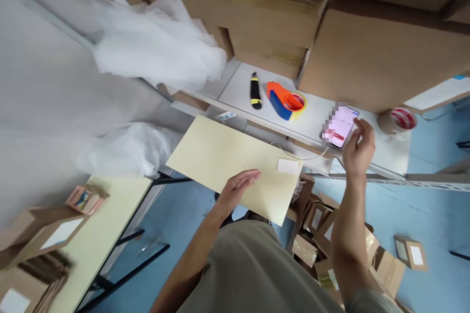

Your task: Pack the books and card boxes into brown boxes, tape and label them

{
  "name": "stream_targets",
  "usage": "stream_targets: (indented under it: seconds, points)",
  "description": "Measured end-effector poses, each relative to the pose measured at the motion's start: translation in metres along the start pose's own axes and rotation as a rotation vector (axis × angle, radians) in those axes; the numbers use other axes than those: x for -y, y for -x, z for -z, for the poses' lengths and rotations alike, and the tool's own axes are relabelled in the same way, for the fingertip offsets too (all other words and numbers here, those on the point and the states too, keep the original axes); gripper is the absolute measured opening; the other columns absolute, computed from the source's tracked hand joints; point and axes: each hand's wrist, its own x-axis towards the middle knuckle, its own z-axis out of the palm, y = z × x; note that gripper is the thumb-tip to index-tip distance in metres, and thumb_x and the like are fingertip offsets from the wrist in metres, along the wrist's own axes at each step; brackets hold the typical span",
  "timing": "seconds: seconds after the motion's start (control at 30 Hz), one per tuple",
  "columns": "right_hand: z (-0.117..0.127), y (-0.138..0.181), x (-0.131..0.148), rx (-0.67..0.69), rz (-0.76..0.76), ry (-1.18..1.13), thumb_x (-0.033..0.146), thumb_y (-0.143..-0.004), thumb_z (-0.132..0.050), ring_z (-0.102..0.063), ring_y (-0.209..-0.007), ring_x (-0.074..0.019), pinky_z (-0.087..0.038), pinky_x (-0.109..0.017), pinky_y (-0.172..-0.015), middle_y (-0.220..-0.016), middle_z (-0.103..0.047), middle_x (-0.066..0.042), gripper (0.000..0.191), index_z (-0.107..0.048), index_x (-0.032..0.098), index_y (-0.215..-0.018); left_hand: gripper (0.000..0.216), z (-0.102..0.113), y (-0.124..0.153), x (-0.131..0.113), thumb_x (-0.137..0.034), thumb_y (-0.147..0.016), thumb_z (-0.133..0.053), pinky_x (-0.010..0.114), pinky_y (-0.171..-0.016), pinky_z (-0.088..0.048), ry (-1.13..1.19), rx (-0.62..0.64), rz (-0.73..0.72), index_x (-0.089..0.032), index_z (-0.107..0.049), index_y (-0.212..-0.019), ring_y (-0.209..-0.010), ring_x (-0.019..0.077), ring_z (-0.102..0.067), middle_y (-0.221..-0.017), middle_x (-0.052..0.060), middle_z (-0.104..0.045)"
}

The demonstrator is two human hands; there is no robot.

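Over the pale yellow board (216,149), my left hand (238,188) hangs with its fingers stretched out and holds nothing. My right hand (360,149) is at the right edge of a lit phone (340,127) on the white shelf. Its fingers are loosely bent and apart, with nothing in them; whether a fingertip touches the screen I cannot tell. A thin cable (308,158) runs from the phone's lower end across the board's far side. Beside it on the board lies a small white card (288,166).
A black-and-yellow box cutter (255,92) and an orange-and-blue tape dispenser (284,100) lie on the shelf, with a tape roll (396,121) at right. Large cartons (382,54) stand behind. White plastic bags (157,44) hang at left. Small boxes (391,269) crowd the floor.
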Motion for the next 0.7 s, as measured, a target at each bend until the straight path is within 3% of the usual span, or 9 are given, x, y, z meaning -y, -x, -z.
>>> stream_targets:
  seconds: [0.17, 0.33, 0.57, 0.7]
  points:
    - [-0.001, 0.049, 0.075, -0.037, -0.019, -0.072, 0.052, -0.12, -0.044, -0.072, -0.143, -0.0365, -0.054, -0.06, -0.121, -0.146, -0.077, -0.02, 0.051, -0.064, 0.019, -0.152, 0.064, 0.028, 0.011, 0.017, -0.074, -0.095, -0.077, 0.056, -0.127, -0.052, 0.081, -0.094, -0.003, -0.023, -0.082, -0.134, -0.146, 0.0392, -0.069, -0.145, 0.015, -0.08]
    - [-0.04, 0.1, 0.15, 0.133, 0.013, -0.131, 0.054, -0.118, -0.048, -0.072, -0.141, -0.0382, -0.054, -0.064, -0.12, -0.144, -0.078, -0.021, 0.052, -0.07, 0.018, -0.149, 0.064, 0.079, 0.036, 0.031, -0.076, -0.094, -0.077, 0.057, -0.126, -0.052, 0.168, -0.246, -0.059, -0.024, -0.083, -0.131, -0.142, 0.039, -0.071, -0.142, 0.014, -0.081]
    - [-0.124, 0.183, 0.278, 0.637, 0.155, -0.302, 0.052, -0.117, -0.051, -0.072, -0.142, -0.0343, -0.055, -0.06, -0.123, -0.147, -0.078, -0.016, 0.045, -0.074, 0.024, -0.143, 0.059, 0.185, 0.109, 0.065, -0.071, -0.098, -0.075, 0.054, -0.127, -0.053, 0.251, -0.485, -0.156, -0.024, -0.082, -0.132, -0.142, 0.0373, -0.071, -0.143, 0.013, -0.081]
    - [-0.171, 0.24, 0.361, 0.807, 0.242, -0.352, 0.053, -0.116, -0.054, -0.072, -0.142, -0.0336, -0.056, -0.059, -0.123, -0.148, -0.078, -0.016, 0.045, -0.074, 0.024, -0.143, 0.059, 0.257, 0.169, 0.094, -0.073, -0.096, -0.076, 0.055, -0.128, -0.051, 0.338, -0.639, -0.192, -0.024, -0.083, -0.129, -0.144, 0.0386, -0.07, -0.143, 0.013, -0.081]
